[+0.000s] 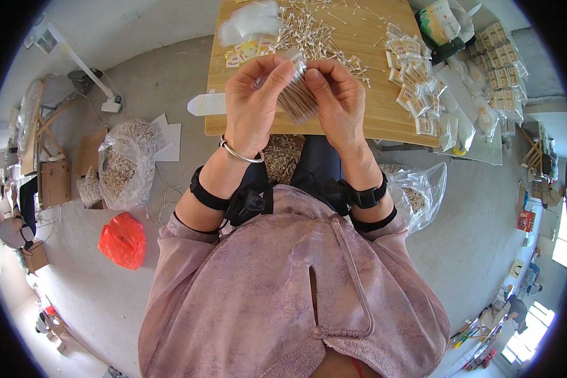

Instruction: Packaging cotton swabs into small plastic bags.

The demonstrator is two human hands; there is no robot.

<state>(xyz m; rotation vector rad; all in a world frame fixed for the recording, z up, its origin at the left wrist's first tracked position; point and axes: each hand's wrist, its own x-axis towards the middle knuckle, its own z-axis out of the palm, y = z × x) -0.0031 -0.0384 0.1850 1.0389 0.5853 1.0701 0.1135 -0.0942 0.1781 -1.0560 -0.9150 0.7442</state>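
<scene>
A small clear bag packed with wooden-stemmed cotton swabs is held up over the near edge of the wooden table. My left hand pinches the upper left of this bag between thumb and fingers. On the other side, my right hand grips its upper right edge the same way. Behind my hands lies a heap of loose cotton swabs. Clear empty bags and yellow-and-white printed cards are at the table's left.
Filled swab packets are piled on the table's right side, with more stacked packets beyond. Large clear sacks of swabs and a red plastic bag stand on the floor at left. Another open clear sack is at right.
</scene>
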